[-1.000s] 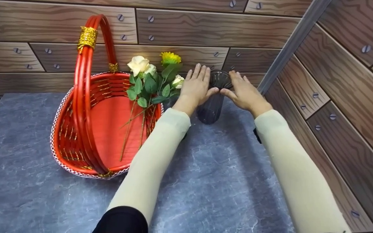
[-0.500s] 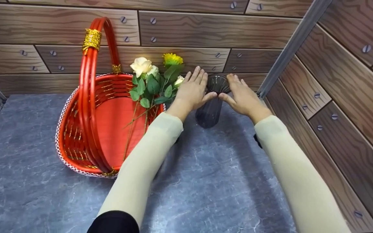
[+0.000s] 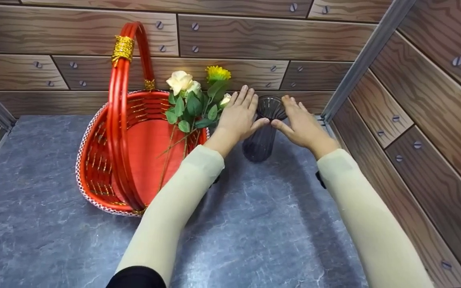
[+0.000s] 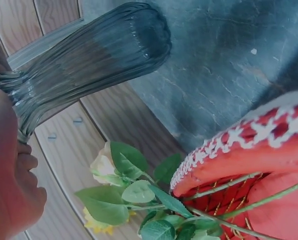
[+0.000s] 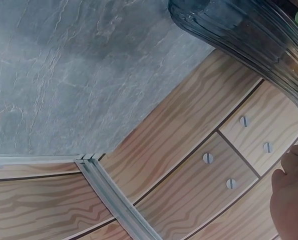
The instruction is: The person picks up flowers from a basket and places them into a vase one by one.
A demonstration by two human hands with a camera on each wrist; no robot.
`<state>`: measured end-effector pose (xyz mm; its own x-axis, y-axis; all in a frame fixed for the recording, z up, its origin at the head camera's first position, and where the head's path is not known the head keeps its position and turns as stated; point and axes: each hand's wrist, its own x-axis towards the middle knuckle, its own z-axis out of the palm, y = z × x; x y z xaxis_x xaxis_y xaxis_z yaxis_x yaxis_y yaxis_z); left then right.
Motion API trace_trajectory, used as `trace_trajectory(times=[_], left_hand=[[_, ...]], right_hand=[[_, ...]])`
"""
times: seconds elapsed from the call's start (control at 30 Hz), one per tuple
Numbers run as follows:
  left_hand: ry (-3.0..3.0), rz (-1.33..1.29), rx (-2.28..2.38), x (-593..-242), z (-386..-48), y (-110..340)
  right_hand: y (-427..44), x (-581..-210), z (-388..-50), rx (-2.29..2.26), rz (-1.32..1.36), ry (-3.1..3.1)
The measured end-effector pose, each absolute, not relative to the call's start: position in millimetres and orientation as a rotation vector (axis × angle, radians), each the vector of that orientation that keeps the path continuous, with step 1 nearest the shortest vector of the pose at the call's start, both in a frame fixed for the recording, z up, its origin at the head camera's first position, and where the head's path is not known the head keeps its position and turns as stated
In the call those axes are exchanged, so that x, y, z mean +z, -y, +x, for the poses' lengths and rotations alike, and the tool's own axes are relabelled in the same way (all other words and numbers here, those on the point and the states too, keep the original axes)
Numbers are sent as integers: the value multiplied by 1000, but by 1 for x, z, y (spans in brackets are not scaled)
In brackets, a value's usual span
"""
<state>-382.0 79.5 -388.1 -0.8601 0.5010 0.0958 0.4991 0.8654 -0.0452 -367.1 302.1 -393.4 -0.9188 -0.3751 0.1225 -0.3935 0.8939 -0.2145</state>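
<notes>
A tall dark clear glass vase point(image 3: 259, 144), fluted and narrow-necked with a flared rim, stands on the grey tabletop. My left hand point(image 3: 236, 116) lies against the left side of its neck with the fingers straight. On the opposite side, my right hand point(image 3: 304, 124) touches the vase with extended fingers, and the thumbs come close together in front. The left wrist view shows the glass vase point(image 4: 103, 55) beside my left hand point(image 4: 11, 175). In the right wrist view only part of my right hand point(image 5: 291, 195) appears, below the rim.
Left of the vase sits a red woven basket point(image 3: 146, 140) with a tall handle. Cream roses point(image 3: 180, 82) and a yellow flower point(image 3: 217, 73) lean on its right rim, stems inside. Wood-patterned walls point(image 3: 234, 36) enclose the back and right of the grey table point(image 3: 246, 232).
The vase has come slightly nearer to me and a little left, with both hands moving along with it. The whole head view has shifted slightly; the basket and flowers look unmoved on the table.
</notes>
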Motion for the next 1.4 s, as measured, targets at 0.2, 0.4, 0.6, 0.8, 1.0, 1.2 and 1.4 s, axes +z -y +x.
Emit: trace_trajectory(times=[0.2,0.4,0.6,0.8,1.0,1.2,1.4], left_hand=[[2935,-773,11,-388,-373,-77],[2925,-758,16,-391,-368,-75],[2911,-754,28,-393,-362,-73],[2888,-753,-7,-395,-355,-69],[2874,-749,11,-395,-349,-64],[2858,-762,34,-394,-343,-60],[2853,-759,-3,-396,-338,-56]], right_hand=[[-299,-394,-364,399,622,2983],[-296,-394,-360,425,640,2979],[-294,-396,-355,440,670,2953],[-291,-398,-350,437,681,2943],[-286,-396,-345,459,684,2956],[-283,-397,-340,451,702,2943],[-279,-398,-336,435,716,2938]])
